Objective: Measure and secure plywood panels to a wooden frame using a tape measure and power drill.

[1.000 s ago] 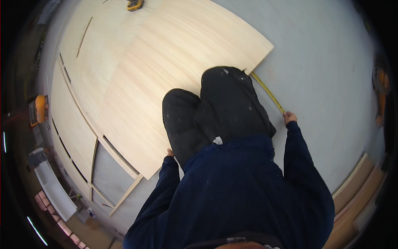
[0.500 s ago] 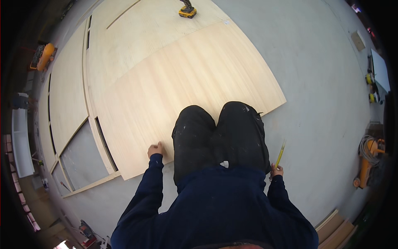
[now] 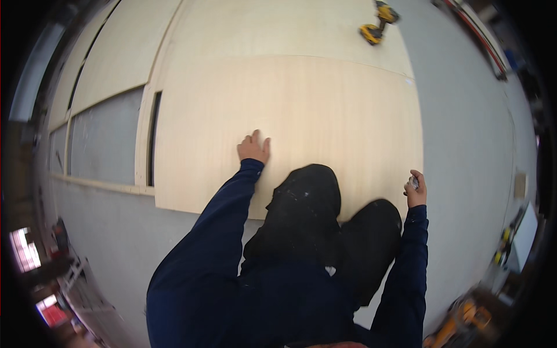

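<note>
My left hand lies on the pale plywood sheet, its fingers apart and nothing in it. Beside the sheet's right edge, my right hand is closed round a small tape measure. Only a whitish, silvery part of that tool shows between the fingers, and no yellow blade is visible now. My legs, in dark trousers, are over the sheet's near edge between the two hands.
A yellow and black cordless drill lies on plywood at the far right. Left of the sheet is an open wooden frame, with more panels beyond. Orange equipment stands on the grey floor at the lower right.
My view has turned and the drill appears farther right. My left hand has moved from the sheet's near edge farther onto it. My right hand has come forward; the tape's yellow blade no longer shows.
</note>
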`<act>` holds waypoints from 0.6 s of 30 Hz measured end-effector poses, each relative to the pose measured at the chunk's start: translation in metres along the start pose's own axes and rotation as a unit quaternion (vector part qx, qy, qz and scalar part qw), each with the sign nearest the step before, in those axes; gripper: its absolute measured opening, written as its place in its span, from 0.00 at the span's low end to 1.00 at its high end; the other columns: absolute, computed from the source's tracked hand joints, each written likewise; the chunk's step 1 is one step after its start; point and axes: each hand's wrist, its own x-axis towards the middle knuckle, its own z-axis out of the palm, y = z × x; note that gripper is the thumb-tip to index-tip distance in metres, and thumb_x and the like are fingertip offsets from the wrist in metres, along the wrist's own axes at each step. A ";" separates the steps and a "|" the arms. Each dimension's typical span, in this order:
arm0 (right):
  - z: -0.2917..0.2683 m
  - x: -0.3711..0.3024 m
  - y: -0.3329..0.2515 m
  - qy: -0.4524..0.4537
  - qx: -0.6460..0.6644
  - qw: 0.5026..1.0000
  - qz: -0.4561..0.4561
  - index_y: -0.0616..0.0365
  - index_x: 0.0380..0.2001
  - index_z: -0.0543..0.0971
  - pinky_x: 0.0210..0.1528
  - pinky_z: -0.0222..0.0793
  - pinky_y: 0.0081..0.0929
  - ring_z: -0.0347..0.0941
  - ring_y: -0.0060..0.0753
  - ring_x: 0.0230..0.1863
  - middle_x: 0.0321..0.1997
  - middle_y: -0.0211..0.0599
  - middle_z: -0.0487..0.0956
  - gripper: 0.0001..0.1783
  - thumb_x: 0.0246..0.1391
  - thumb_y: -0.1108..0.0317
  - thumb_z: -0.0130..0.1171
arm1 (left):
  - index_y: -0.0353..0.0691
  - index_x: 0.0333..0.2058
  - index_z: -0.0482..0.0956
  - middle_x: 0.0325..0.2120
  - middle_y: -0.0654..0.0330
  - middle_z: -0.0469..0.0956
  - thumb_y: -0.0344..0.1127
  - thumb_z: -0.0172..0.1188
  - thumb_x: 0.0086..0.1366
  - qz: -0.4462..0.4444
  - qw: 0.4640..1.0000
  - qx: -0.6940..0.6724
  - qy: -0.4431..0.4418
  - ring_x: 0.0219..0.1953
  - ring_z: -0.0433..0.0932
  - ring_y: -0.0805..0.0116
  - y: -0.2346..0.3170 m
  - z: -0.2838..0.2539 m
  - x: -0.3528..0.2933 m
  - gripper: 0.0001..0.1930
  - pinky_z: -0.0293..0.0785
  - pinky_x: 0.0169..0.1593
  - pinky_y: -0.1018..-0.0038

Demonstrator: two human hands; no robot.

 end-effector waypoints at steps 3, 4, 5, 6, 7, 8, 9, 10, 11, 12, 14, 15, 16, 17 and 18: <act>0.090 0.041 -0.054 -0.091 -0.191 0.966 -0.146 0.59 0.45 0.70 0.47 0.67 0.32 0.69 0.42 0.44 0.43 0.43 0.73 0.25 0.38 0.73 0.60 | 0.42 0.48 0.71 0.30 0.52 0.73 0.52 0.50 0.59 -0.006 0.999 -0.050 0.001 0.33 0.73 0.56 -0.007 -0.002 -0.003 0.24 0.64 0.37 0.62; 0.123 0.052 -0.071 -0.128 -0.255 0.935 -0.209 0.59 0.46 0.70 0.51 0.64 0.35 0.67 0.48 0.49 0.45 0.47 0.72 0.26 0.38 0.71 0.61 | 0.42 0.48 0.71 0.30 0.52 0.73 0.51 0.51 0.59 -0.008 0.998 -0.063 -0.003 0.32 0.72 0.57 -0.007 -0.003 -0.002 0.24 0.63 0.37 0.62; 0.155 0.064 -0.080 -0.163 -0.278 0.914 -0.246 0.58 0.46 0.70 0.52 0.64 0.36 0.66 0.50 0.49 0.45 0.49 0.71 0.27 0.38 0.70 0.63 | 0.42 0.48 0.71 0.30 0.52 0.73 0.51 0.51 0.59 -0.024 0.998 -0.059 -0.001 0.32 0.72 0.57 -0.008 -0.004 0.000 0.24 0.63 0.37 0.62; 0.193 0.073 -0.088 -0.202 -0.295 0.890 -0.284 0.57 0.46 0.70 0.52 0.64 0.37 0.66 0.52 0.49 0.46 0.51 0.71 0.28 0.37 0.69 0.64 | 0.42 0.48 0.71 0.29 0.53 0.72 0.51 0.52 0.58 -0.023 0.997 -0.071 -0.008 0.31 0.72 0.57 -0.014 -0.005 0.000 0.24 0.62 0.37 0.63; 0.229 0.075 -0.107 -0.235 -0.327 0.878 -0.258 0.56 0.46 0.70 0.52 0.64 0.38 0.65 0.52 0.50 0.46 0.50 0.70 0.28 0.37 0.68 0.64 | 0.41 0.48 0.71 0.28 0.53 0.72 0.51 0.53 0.57 -0.022 0.996 -0.087 -0.020 0.30 0.71 0.57 -0.016 -0.006 -0.001 0.24 0.61 0.37 0.63; 0.255 0.076 -0.126 -0.263 -0.365 0.863 -0.230 0.54 0.47 0.70 0.52 0.65 0.38 0.65 0.52 0.50 0.47 0.50 0.70 0.29 0.37 0.68 0.65 | 0.41 0.48 0.71 0.28 0.53 0.72 0.51 0.53 0.57 -0.037 0.995 -0.086 -0.025 0.30 0.71 0.57 -0.012 -0.008 -0.002 0.24 0.61 0.37 0.63; 0.277 0.083 -0.135 -0.277 -0.377 0.849 -0.247 0.53 0.47 0.69 0.51 0.65 0.38 0.64 0.52 0.51 0.47 0.50 0.69 0.28 0.38 0.68 0.65 | 0.41 0.48 0.71 0.28 0.54 0.71 0.51 0.55 0.56 -0.027 0.994 -0.101 -0.020 0.30 0.70 0.57 -0.007 -0.012 0.001 0.25 0.61 0.37 0.63; 0.300 0.088 -0.141 -0.291 -0.386 0.835 -0.263 0.52 0.47 0.69 0.51 0.65 0.38 0.63 0.52 0.51 0.48 0.49 0.68 0.28 0.38 0.68 0.64 | 0.41 0.47 0.70 0.27 0.54 0.70 0.51 0.56 0.55 -0.016 0.993 -0.113 -0.015 0.30 0.70 0.57 -0.007 -0.014 0.003 0.25 0.60 0.37 0.64; 0.319 0.092 -0.147 -0.292 -0.390 0.828 -0.279 0.52 0.47 0.69 0.50 0.66 0.38 0.63 0.51 0.51 0.48 0.49 0.67 0.28 0.39 0.68 0.65 | 0.40 0.47 0.71 0.27 0.54 0.70 0.51 0.58 0.54 -0.016 0.993 -0.116 -0.018 0.29 0.69 0.57 -0.005 -0.016 0.006 0.26 0.60 0.36 0.64; 0.334 0.095 -0.152 -0.306 -0.389 0.822 -0.281 0.52 0.47 0.69 0.50 0.66 0.38 0.63 0.51 0.51 0.48 0.49 0.67 0.28 0.39 0.68 0.65 | 0.40 0.47 0.71 0.27 0.54 0.70 0.51 0.58 0.54 -0.030 0.993 -0.111 -0.023 0.29 0.69 0.57 -0.006 -0.020 0.005 0.26 0.60 0.36 0.64; 0.356 0.102 -0.163 -0.292 -0.424 0.804 -0.298 0.51 0.47 0.69 0.49 0.67 0.37 0.63 0.51 0.51 0.48 0.48 0.67 0.29 0.38 0.67 0.66 | 0.40 0.47 0.71 0.26 0.55 0.69 0.51 0.58 0.54 -0.032 0.991 -0.119 -0.051 0.28 0.68 0.59 -0.002 -0.028 0.008 0.26 0.59 0.34 0.65; 0.360 0.106 -0.170 -0.303 -0.433 0.800 -0.284 0.51 0.48 0.68 0.49 0.66 0.40 0.62 0.50 0.51 0.49 0.47 0.65 0.30 0.37 0.67 0.67 | 0.41 0.47 0.71 0.25 0.56 0.69 0.51 0.58 0.54 -0.025 0.992 -0.117 -0.035 0.26 0.68 0.60 -0.003 -0.028 0.010 0.26 0.58 0.33 0.66; 0.361 0.107 -0.174 -0.311 -0.437 0.794 -0.285 0.51 0.48 0.68 0.49 0.66 0.40 0.62 0.50 0.51 0.49 0.47 0.65 0.30 0.37 0.67 0.67 | 0.41 0.47 0.71 0.25 0.56 0.69 0.51 0.58 0.54 -0.035 0.992 -0.119 -0.038 0.26 0.68 0.60 -0.003 -0.028 0.010 0.26 0.58 0.33 0.66; 0.358 0.108 -0.179 -0.323 -0.447 0.788 -0.273 0.50 0.49 0.67 0.50 0.65 0.41 0.61 0.50 0.53 0.51 0.47 0.64 0.32 0.37 0.67 0.66 | 0.40 0.46 0.72 0.25 0.57 0.68 0.50 0.59 0.53 -0.037 0.990 -0.126 -0.051 0.26 0.67 0.60 -0.001 -0.028 0.009 0.26 0.58 0.34 0.66; 0.353 0.111 -0.186 -0.331 -0.459 0.782 -0.260 0.50 0.51 0.66 0.51 0.64 0.43 0.60 0.50 0.54 0.52 0.48 0.63 0.34 0.37 0.67 0.66 | 0.40 0.46 0.72 0.24 0.57 0.68 0.50 0.60 0.52 -0.037 0.988 -0.135 -0.061 0.27 0.67 0.60 0.002 -0.026 0.013 0.26 0.59 0.34 0.66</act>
